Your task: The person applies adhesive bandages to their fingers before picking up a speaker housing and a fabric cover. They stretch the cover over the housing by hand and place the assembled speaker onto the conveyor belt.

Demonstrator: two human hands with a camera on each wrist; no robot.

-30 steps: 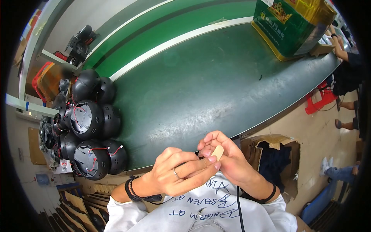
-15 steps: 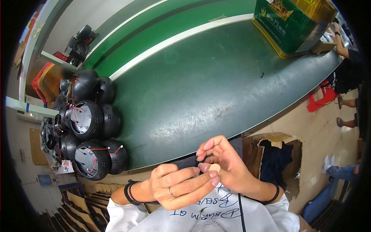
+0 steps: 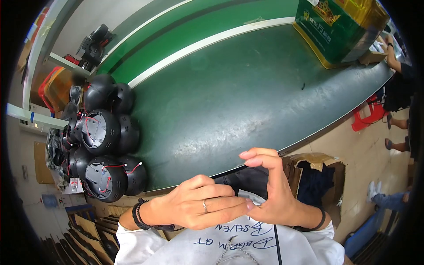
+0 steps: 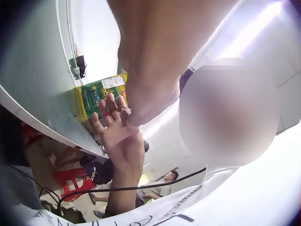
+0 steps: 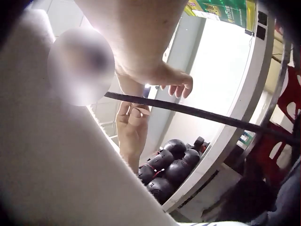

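In the head view my left hand [image 3: 203, 203], with a ring on one finger, reaches across to my right hand [image 3: 282, 194]. Its fingertips pinch at the base of the right thumb. A small beige strip [image 5: 143, 111], looking like an adhesive bandage, shows at the left fingertips in the right wrist view; from the head it is hidden behind them. The right index finger is raised and bent, apart from the left hand. In the left wrist view the right palm [image 4: 124, 146] faces up with the fingers spread.
Black round housings [image 3: 99, 132] with red wires are piled at the left end of the green table [image 3: 212, 97]. A green and gold tin [image 3: 338, 33] stands at the far right. Below the edge is an open carton [image 3: 340, 176] with dark cloth, and a black cable [image 3: 277, 243] crosses my shirt.
The bandage, visible between the hands before, has gone behind the left fingers. The right fingers, curled near it earlier, have lifted and spread away. The left hand has closed in on the right thumb.
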